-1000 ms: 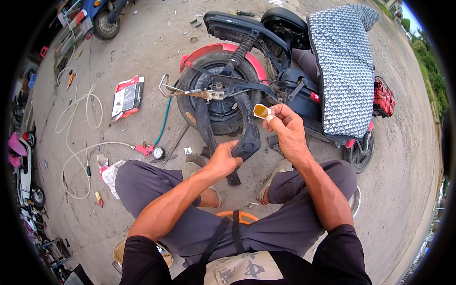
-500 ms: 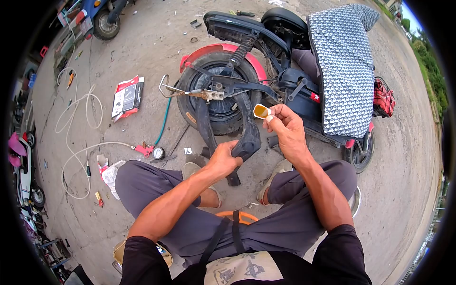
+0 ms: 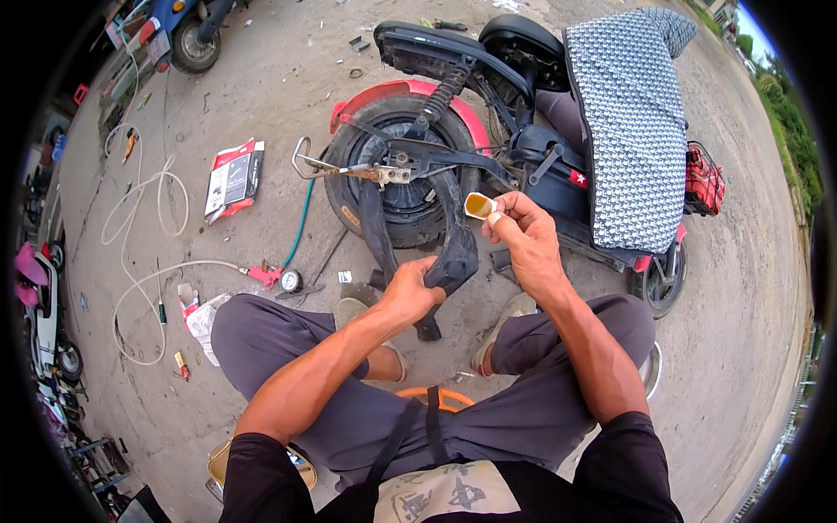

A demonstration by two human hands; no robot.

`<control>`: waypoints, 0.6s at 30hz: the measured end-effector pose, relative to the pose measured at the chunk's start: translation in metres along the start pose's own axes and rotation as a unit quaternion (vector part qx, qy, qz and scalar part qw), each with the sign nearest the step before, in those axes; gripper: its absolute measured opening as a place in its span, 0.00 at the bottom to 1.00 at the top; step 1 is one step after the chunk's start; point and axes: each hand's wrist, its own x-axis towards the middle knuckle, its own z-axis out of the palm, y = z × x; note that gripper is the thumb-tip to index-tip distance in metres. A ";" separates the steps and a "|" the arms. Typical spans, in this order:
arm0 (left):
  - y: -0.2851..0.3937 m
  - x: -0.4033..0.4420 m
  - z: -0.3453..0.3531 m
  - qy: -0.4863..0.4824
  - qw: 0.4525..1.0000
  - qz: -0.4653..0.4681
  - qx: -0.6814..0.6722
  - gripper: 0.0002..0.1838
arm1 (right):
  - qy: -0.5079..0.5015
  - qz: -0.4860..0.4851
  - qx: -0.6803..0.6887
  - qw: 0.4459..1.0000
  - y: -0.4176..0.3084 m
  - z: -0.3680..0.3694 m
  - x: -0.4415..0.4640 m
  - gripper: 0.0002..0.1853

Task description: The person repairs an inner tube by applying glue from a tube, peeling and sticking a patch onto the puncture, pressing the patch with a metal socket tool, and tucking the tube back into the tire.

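My left hand (image 3: pixel 413 290) is closed around a black rubber inner tube (image 3: pixel 455 257), which hangs in a loop out of the rear wheel (image 3: pixel 349 139) of a scooter lying on its side. Between thumb and fingers of my right hand (image 3: pixel 527 235) is a small tyre patch (image 3: pixel 479 206), amber in the middle with a white edge. The patch is held up just right of the tube, apart from it. A metal bracket with a bent wire stand (image 3: pixel 349 170) lies across the wheel.
A red air gauge (image 3: pixel 277 277) with a pale coiled hose (image 3: pixel 139 279) lies to the left. Near it are a red and white packet (image 3: pixel 234 181) and a crumpled bag (image 3: pixel 206 322). A patterned cover (image 3: pixel 628 131) drapes the scooter's front. Another vehicle's wheel (image 3: pixel 195 45) stands top left.
The patch has tilted very slightly in my right hand. Both hands and the inner tube otherwise stay in place.
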 end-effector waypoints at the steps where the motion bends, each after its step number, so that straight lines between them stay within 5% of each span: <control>1: 0.000 0.000 0.000 0.000 1.000 0.001 -0.001 0.22 | 0.000 0.001 0.001 1.000 0.000 0.000 0.000 0.02; 18: 0.005 -0.002 -0.003 -0.003 0.999 -0.008 -0.036 0.24 | 0.007 -0.001 -0.010 1.000 0.002 -0.001 0.002 0.02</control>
